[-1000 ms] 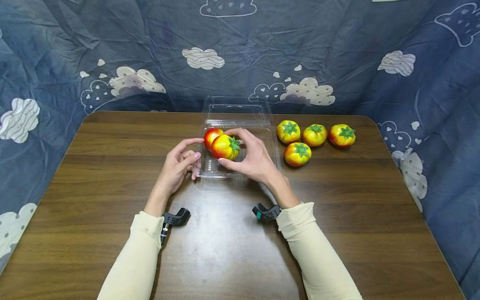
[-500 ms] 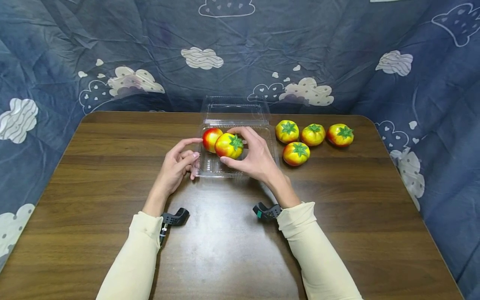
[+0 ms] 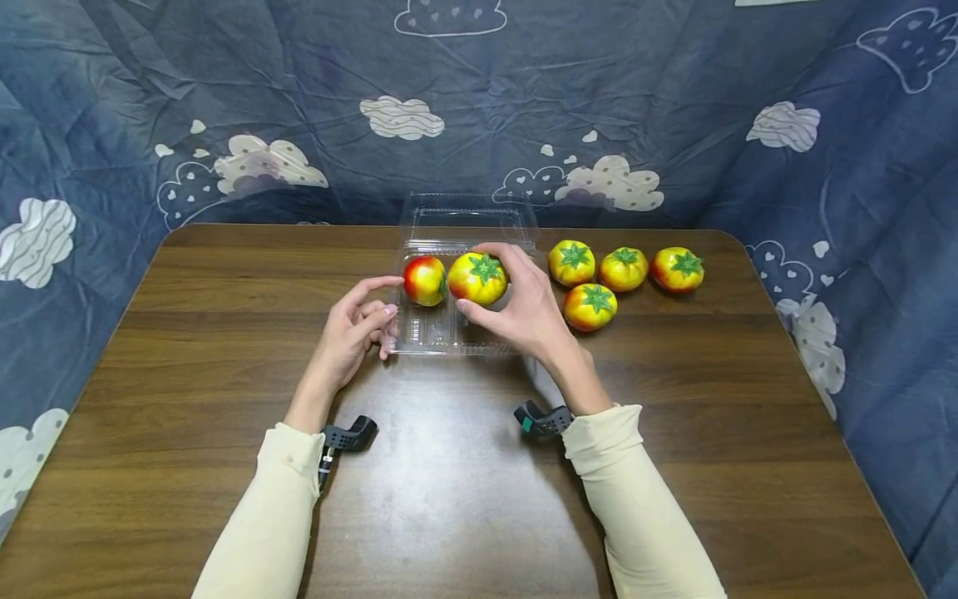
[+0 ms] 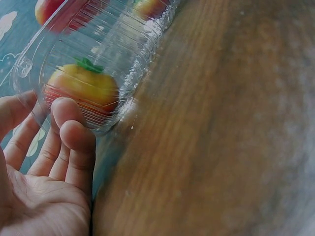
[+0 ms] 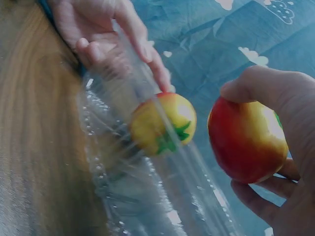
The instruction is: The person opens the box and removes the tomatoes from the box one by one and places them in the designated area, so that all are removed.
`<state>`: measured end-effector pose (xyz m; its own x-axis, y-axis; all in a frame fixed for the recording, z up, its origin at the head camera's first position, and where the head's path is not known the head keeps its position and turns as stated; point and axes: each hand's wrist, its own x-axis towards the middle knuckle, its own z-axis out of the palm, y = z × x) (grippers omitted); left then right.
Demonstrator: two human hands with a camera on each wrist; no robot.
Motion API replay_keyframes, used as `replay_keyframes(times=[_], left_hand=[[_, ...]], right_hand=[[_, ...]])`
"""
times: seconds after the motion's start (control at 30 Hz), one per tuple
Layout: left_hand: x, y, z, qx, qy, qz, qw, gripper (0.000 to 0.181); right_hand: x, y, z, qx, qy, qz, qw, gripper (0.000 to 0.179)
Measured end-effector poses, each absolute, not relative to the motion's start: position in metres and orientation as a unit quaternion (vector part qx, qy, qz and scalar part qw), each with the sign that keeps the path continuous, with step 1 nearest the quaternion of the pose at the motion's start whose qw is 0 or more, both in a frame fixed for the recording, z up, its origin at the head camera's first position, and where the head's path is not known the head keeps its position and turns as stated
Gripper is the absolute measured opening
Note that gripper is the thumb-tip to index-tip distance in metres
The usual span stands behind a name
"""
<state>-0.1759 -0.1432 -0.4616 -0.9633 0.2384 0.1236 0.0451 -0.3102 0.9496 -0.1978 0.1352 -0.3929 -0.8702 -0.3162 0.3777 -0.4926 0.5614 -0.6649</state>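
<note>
My right hand [image 3: 524, 304] grips a red-and-yellow tomato [image 3: 471, 279] with a green leafy top, above the clear hinged plastic box [image 3: 427, 343]. In the right wrist view, thumb and fingers curl round this held tomato [image 5: 246, 140], apart from the box. Inside the box at its left, a second tomato [image 3: 423, 281] lies on its side, leafy top to the right. My left hand [image 3: 352, 329] holds the box's left edge, its index finger reaching to the rim beside that tomato. The left wrist view shows the fingers [image 4: 74, 135] against the plastic wall.
Several more tomatoes [image 3: 591, 308] sit on the wooden table [image 3: 449, 499] just right of the box. The box's lid [image 3: 470, 218] stands raised at the back, near the table's far edge. A blue cloud-patterned cloth [image 3: 299, 83] hangs behind.
My right hand has moved right and slightly away from me with its tomato, which has come apart from the tomato in the box. My left hand has stayed at the box's edge.
</note>
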Motion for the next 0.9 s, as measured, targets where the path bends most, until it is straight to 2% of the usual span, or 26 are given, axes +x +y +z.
replay_keyframes(times=[0.43,0.7,0.9], left_hand=[[-0.175,-0.144,-0.462,0.121,0.585,0.799,0.062,0.043],[-0.176,-0.145,-0.465,0.120,0.583,0.801,0.061,0.043],[-0.176,-0.144,-0.464,0.118,0.587,0.798,0.063,0.042]], right_hand=[[-0.199,0.150,-0.384,0.176,-0.890,0.403,0.120,0.067],[-0.200,0.153,-0.383,0.175,-0.890,0.401,0.126,0.069],[-0.198,0.174,-0.389,0.181,-0.893,0.387,0.141,0.069]])
